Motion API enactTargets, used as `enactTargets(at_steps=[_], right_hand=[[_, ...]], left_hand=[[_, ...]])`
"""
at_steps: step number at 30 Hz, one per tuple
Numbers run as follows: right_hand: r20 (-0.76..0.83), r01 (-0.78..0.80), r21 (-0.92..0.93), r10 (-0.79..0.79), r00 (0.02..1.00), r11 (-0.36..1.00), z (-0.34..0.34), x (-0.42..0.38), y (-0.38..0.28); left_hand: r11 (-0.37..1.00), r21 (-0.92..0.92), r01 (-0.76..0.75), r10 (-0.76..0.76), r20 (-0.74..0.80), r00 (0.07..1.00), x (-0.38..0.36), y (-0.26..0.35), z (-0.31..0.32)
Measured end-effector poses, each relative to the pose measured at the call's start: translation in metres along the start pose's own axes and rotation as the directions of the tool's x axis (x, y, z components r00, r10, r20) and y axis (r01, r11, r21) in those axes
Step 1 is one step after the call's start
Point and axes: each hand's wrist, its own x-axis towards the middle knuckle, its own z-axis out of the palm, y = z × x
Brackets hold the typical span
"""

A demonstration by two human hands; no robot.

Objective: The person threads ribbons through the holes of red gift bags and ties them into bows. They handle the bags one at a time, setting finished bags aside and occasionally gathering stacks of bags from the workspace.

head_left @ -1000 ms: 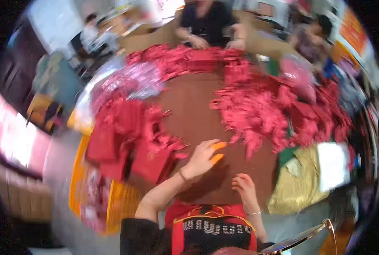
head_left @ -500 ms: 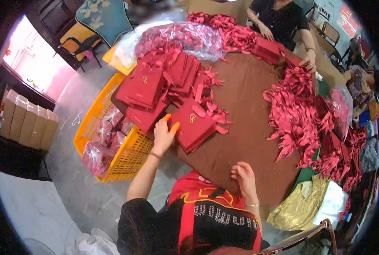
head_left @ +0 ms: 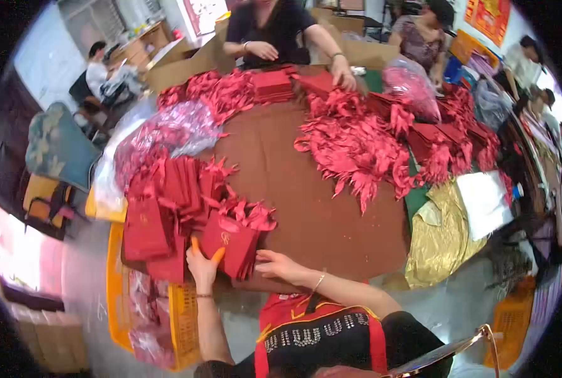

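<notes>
Orange covers sit on the thumb and one finger of my left hand [head_left: 203,268], which is at the left edge of a stack of red paper bags [head_left: 229,244] with gold print and ribbon handles. Its thumb and finger are spread apart; whether it grips a bag, I cannot make out. My right hand [head_left: 282,266] is open, fingers stretched toward the stack's right side, close to it or touching. More red bags [head_left: 147,230] lie in piles just beyond and left of my left hand, partly overlapping.
A brown cloth [head_left: 319,239] covers the table. Pink-red ribbons [head_left: 356,151] heap at its right. A clear plastic bag [head_left: 167,129] lies left, a yellow crate [head_left: 185,321] stands below the table edge. Across, a co-worker's hand [head_left: 344,74] touches red bags. Gold wrapping [head_left: 441,233] lies right.
My right hand has moved left from the table's front edge to the stack's right side. My left hand stays at the stack's left edge. The camera view has turned right.
</notes>
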Motion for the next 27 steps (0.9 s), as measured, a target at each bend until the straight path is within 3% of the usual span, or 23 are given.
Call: enactTargets(at_steps=[3,5,6,9,13,15,16,18,22,24,25,27], right_hand=[[0.002,0.006,0.04,-0.006,1.0,0.999,0.009,0.009,-0.01],[0.024,0.002,0.104,-0.004,1.0,0.995,0.008,0.022,-0.002],[0.002,-0.04,0.078,0.04,0.999,0.996,0.009,0.022,-0.004],[-0.052,-0.071,0.094,0.076,0.996,0.993,0.015,0.017,-0.013],[-0.107,-0.066,0.164,0.084,0.991,0.984,0.01,0.021,-0.01],[-0.097,-0.096,0.161,0.113,0.989,0.982,0.003,0.022,-0.005],[-0.072,-0.085,0.146,0.096,0.993,0.986,-0.003,0.023,-0.003],[-0.067,-0.07,0.119,0.079,0.995,0.99,-0.002,0.016,-0.01],[-0.112,-0.065,0.018,0.067,0.991,0.998,-0.004,0.016,0.001],[-0.117,0.073,-0.001,-0.073,0.991,0.997,-0.01,0.023,0.015],[-0.114,0.07,0.001,-0.069,0.991,0.998,-0.006,0.016,0.007],[-0.063,0.104,0.081,-0.099,0.993,0.991,-0.005,-0.003,-0.014]], left_hand=[[0.998,0.026,0.054,-0.056,0.095,0.994,-0.005,-0.004,0.003],[0.986,-0.138,0.093,-0.081,0.09,0.993,-0.004,-0.013,0.007],[0.95,-0.217,0.226,-0.187,0.183,0.965,-0.001,-0.012,0.004],[0.907,-0.317,0.276,-0.219,0.202,0.955,0.0,-0.005,0.0],[0.881,-0.432,0.195,-0.198,0.039,0.979,-0.001,0.0,0.003],[0.681,-0.585,0.44,-0.308,0.316,0.897,0.001,0.028,-0.02],[0.68,-0.585,0.442,-0.311,0.316,0.896,0.002,0.019,-0.016],[0.361,-0.745,0.561,-0.185,0.532,0.826,0.006,-0.003,-0.006],[0.355,-0.753,0.554,-0.179,0.527,0.831,-0.006,0.002,-0.004],[0.333,-0.814,0.477,-0.142,0.456,0.878,-0.01,0.016,-0.01],[0.333,-0.812,0.479,-0.147,0.457,0.877,-0.009,0.024,-0.016],[0.581,-0.774,0.249,-0.015,0.296,0.955,-0.003,0.041,-0.029]])
